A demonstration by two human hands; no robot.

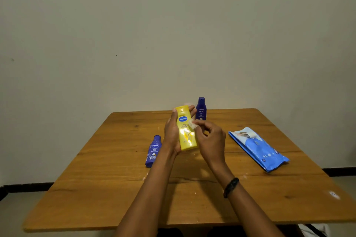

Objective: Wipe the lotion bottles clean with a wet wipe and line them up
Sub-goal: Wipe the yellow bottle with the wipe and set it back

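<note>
We note the left hand (172,132) wrapped around the yellow Vaseline bottle (185,128) while the right hand (211,140) pinches a wet wipe (193,124) against its label.

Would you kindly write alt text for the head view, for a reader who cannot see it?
The left hand holds a yellow lotion bottle over a table while the right hand holds a wet wipe against it. A lying blue bottle sits left, a standing blue bottle behind, a wipes pack right.
</note>
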